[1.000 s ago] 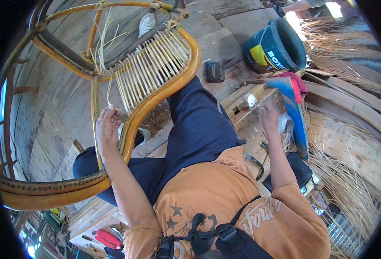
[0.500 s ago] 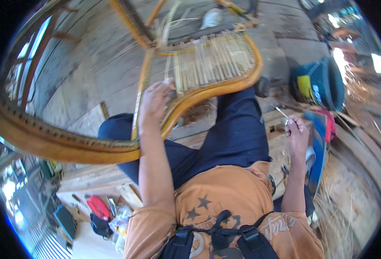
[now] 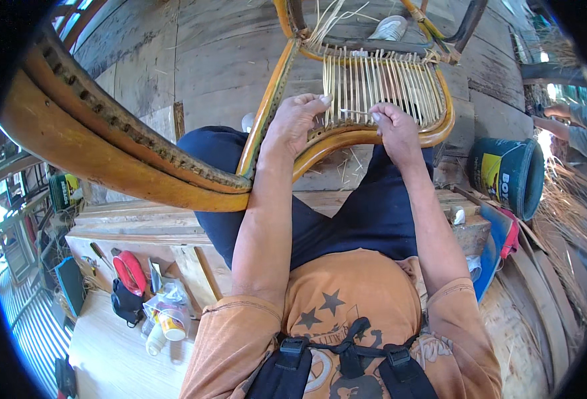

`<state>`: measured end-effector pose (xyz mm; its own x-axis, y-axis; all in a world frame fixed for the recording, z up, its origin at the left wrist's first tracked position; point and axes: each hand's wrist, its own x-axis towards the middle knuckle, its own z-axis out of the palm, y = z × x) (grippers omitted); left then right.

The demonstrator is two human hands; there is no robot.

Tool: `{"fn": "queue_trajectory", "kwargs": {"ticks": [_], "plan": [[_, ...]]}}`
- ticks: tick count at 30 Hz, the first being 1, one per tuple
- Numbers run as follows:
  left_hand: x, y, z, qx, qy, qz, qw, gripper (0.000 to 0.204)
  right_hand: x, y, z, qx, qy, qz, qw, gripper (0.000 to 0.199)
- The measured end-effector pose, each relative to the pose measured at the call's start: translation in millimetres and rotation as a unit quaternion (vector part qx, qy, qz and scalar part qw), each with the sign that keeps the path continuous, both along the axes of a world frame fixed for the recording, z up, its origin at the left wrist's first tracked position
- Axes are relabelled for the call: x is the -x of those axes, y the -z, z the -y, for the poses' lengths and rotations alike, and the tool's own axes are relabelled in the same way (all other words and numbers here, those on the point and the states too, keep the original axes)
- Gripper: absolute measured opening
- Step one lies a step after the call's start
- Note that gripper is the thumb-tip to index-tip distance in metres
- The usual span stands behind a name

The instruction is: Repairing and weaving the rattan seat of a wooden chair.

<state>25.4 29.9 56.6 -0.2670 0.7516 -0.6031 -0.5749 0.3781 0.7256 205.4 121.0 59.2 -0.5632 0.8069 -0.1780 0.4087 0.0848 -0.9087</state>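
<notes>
A curved, varnished wooden chair frame (image 3: pixel 347 139) lies across my lap, with pale cane strips (image 3: pixel 390 83) strung side by side over its seat opening. At the left end of that row, my left hand (image 3: pixel 295 123) is closed, thumb and fingertips pinched at the outermost strip. My right hand (image 3: pixel 396 133) is closed as well, over the front part of the strips. From its fingers a short, thin pale stick (image 3: pixel 354 113) points left toward my left hand. Loose cane ends (image 3: pixel 327 26) stick up beyond the back rail.
The frame's long curved arm (image 3: pixel 140 179), lined with holes, sweeps to the left. At right stands a dark green bucket (image 3: pixel 506 176). A red pouch (image 3: pixel 129 271), a black bag (image 3: pixel 126 302) and plastic cups (image 3: pixel 172 326) lie lower left. Another person's arm (image 3: pixel 559 120) shows far right.
My right hand has come from the right side, stick in its fingers, to the cane strips. My left hand stays at the row's left end. The view has shifted, so the chair appears farther right.
</notes>
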Motion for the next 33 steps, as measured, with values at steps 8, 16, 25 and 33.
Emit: {"fn": "queue_trajectory", "kwargs": {"ticks": [8, 16, 25, 33], "plan": [[1, -2, 1, 0.013, 0.012, -0.016, 1.0, 0.025, 12, 11, -2, -0.004, -0.025, 0.01, 1.0, 0.011], [-2, -2, 1, 0.002, -0.016, 0.008, 1.0, 0.022, 13, 8, 1, 0.085, -0.028, -0.03, 0.995, 0.011], [-2, -4, 0, 0.002, -0.004, 0.003, 1.0, 0.021, 13, 14, -4, 0.119, -0.041, -0.035, 0.991, 0.012], [-1, -2, 2, -0.002, 0.007, 0.022, 1.0, 0.027, 13, 13, -11, 0.066, -0.047, -0.02, 0.997, 0.01]]}}
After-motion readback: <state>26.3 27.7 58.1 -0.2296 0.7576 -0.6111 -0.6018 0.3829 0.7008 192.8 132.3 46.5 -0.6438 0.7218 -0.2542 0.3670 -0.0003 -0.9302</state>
